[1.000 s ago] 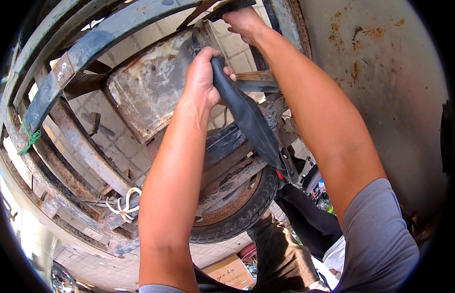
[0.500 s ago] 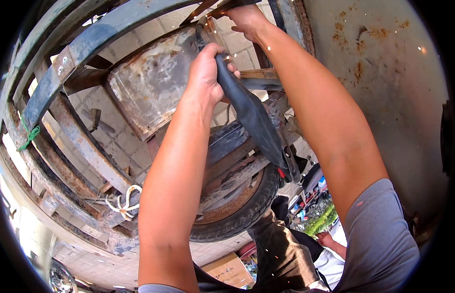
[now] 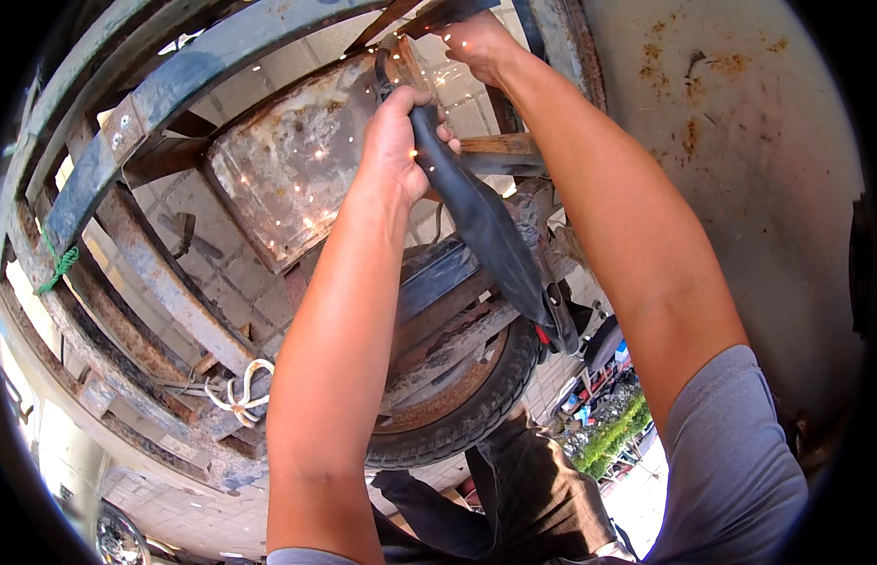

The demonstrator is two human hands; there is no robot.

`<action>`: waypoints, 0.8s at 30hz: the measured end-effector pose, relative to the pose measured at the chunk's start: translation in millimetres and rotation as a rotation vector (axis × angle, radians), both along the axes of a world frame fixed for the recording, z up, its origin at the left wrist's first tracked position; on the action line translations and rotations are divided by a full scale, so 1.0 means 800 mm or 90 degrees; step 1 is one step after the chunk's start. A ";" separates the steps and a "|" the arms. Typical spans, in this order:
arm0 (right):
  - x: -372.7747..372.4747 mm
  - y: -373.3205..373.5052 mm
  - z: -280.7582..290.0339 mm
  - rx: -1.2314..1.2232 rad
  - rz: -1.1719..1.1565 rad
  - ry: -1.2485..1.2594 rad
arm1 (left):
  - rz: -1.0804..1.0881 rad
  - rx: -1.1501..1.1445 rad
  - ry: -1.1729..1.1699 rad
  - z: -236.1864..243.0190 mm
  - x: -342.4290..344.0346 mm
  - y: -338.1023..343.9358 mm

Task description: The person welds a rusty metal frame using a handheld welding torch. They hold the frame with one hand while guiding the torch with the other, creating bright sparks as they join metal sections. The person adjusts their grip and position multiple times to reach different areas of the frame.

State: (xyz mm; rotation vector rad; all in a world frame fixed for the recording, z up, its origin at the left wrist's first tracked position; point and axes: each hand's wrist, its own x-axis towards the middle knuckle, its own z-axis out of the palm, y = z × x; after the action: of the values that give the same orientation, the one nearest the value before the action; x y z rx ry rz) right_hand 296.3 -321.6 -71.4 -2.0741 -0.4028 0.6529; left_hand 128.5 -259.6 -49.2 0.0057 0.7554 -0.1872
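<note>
**Black-sleeved tool (image 3: 478, 218) was held in left hand (image 3: 393, 141) amid sparks**

Left hand: fingers wrapped firmly round the tool's upper end, thumb uppermost. The tool's curved neck projected beyond the fist toward the upper edge; its sleeve sloped down rightward between the forearms. Right hand (image 3: 478, 49): fingers bent, beside the dark metal strip (image 3: 446, 13) at the upper edge; fingertips partly hidden, so could not tell whether it gripped the strip. Bright sparks were scattered around the left hand and across the rust-stained panel (image 3: 288, 141). Curved metal bars (image 3: 233, 52) stood at left, green string (image 3: 58, 267) tied on one. A tyre (image 3: 490, 414) lay below the sleeve.
</note>
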 end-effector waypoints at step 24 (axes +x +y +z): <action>0.003 -0.005 0.008 0.013 0.045 0.012 | -0.006 0.007 0.008 0.002 0.000 -0.003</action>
State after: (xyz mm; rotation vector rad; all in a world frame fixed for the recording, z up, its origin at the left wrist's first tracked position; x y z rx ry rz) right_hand 298.9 -325.5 -64.8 -2.0397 -0.4714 0.7068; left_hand 128.5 -261.8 -47.3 0.0191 0.7688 -0.1925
